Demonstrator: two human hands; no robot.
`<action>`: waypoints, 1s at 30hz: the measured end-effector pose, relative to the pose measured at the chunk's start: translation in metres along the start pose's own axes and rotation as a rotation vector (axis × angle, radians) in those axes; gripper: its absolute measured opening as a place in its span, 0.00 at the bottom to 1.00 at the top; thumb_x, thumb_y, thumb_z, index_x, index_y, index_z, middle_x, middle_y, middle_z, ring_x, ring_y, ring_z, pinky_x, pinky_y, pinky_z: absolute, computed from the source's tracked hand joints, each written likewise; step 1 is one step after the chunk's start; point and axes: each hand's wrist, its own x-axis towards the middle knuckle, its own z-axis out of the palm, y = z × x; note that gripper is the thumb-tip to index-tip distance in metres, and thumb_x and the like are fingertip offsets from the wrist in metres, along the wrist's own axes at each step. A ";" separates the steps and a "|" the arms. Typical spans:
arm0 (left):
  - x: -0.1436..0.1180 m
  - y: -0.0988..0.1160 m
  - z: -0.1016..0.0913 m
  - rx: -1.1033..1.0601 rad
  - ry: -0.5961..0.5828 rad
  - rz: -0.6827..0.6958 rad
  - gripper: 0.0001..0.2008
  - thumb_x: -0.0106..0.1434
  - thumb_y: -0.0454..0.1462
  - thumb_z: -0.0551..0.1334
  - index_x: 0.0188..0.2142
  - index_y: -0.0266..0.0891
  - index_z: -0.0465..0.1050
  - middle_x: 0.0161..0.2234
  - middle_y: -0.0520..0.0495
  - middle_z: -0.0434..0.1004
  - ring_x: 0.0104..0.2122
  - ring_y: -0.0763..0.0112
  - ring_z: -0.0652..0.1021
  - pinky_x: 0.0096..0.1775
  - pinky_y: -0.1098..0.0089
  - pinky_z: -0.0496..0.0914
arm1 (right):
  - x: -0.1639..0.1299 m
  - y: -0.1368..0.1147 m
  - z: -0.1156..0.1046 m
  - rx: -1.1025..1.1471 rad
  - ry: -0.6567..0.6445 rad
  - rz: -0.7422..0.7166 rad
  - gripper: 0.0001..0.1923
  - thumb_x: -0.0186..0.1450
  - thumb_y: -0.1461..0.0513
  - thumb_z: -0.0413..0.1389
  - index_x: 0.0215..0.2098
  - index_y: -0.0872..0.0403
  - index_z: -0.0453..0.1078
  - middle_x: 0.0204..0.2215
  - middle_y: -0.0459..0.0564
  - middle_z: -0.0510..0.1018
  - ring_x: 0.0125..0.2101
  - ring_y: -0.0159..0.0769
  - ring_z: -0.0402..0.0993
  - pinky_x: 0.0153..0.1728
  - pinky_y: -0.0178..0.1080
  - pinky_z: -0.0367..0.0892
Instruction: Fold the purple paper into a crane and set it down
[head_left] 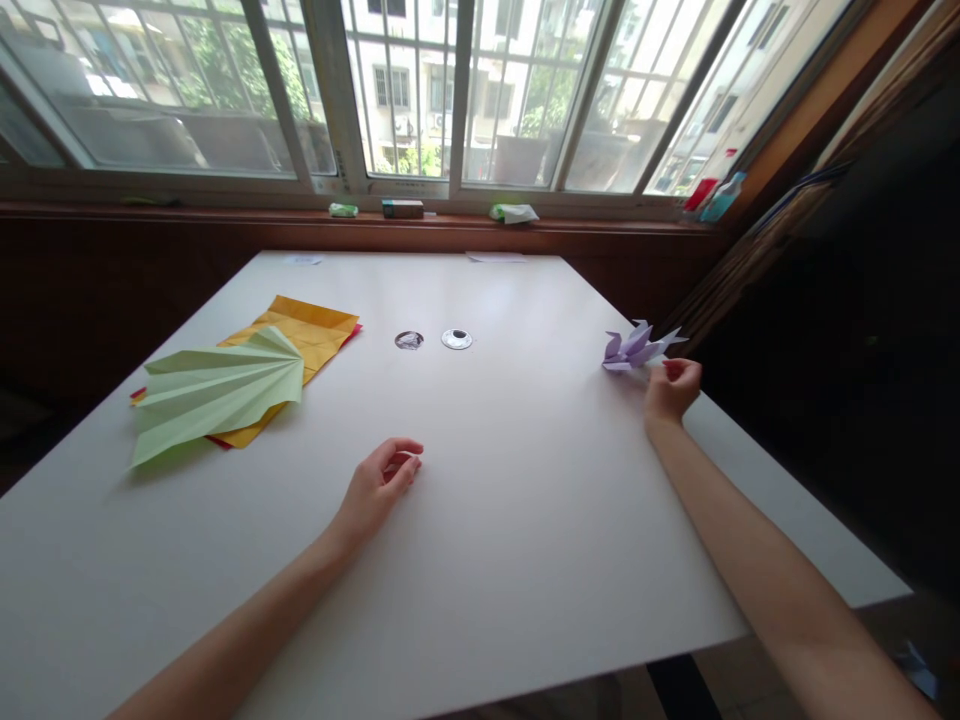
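On the white table (480, 520), my left hand (386, 475) rests near the middle, its fingers loosely curled and the thumb apart from the index finger. It holds nothing. Far to the right, my right hand (673, 390) is closed in a pinch at the near side of folded purple paper cranes (634, 348). The wings and points of the cranes overlap, so I cannot tell exactly how many there are. My fingertips partly hide the paper they grip.
At the left lies a pleated light green sheet (225, 390) over yellow paper (315, 328), with red edges beneath. Two round silvery discs (409, 341) are set in the far middle of the tabletop. Small packets (514, 213) and a box (403, 209) line the windowsill.
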 end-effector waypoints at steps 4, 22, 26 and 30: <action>0.001 0.000 -0.001 0.027 0.014 0.027 0.14 0.58 0.44 0.57 0.39 0.39 0.69 0.31 0.48 0.73 0.31 0.69 0.74 0.35 0.70 0.69 | -0.004 -0.002 -0.001 0.081 0.065 0.048 0.07 0.59 0.62 0.55 0.36 0.53 0.65 0.33 0.51 0.72 0.34 0.39 0.68 0.36 0.43 0.65; 0.001 0.000 0.000 0.050 0.019 0.032 0.14 0.57 0.44 0.58 0.39 0.39 0.70 0.32 0.48 0.75 0.32 0.68 0.75 0.33 0.71 0.68 | 0.006 -0.003 0.009 -0.178 -0.197 0.074 0.13 0.61 0.58 0.56 0.42 0.58 0.68 0.38 0.50 0.73 0.37 0.36 0.70 0.40 0.44 0.68; 0.001 0.000 -0.001 0.061 0.016 0.033 0.13 0.57 0.44 0.58 0.39 0.39 0.70 0.32 0.48 0.75 0.33 0.68 0.75 0.34 0.71 0.69 | 0.010 0.001 0.013 -0.229 -0.169 0.064 0.17 0.65 0.57 0.51 0.50 0.56 0.63 0.48 0.53 0.69 0.44 0.37 0.70 0.42 0.46 0.69; 0.001 0.000 -0.001 0.074 0.014 0.042 0.13 0.58 0.43 0.58 0.39 0.39 0.70 0.32 0.48 0.74 0.33 0.68 0.75 0.35 0.71 0.69 | 0.015 0.002 0.017 -0.267 -0.146 0.057 0.17 0.65 0.57 0.52 0.50 0.56 0.63 0.47 0.53 0.69 0.43 0.37 0.70 0.42 0.46 0.68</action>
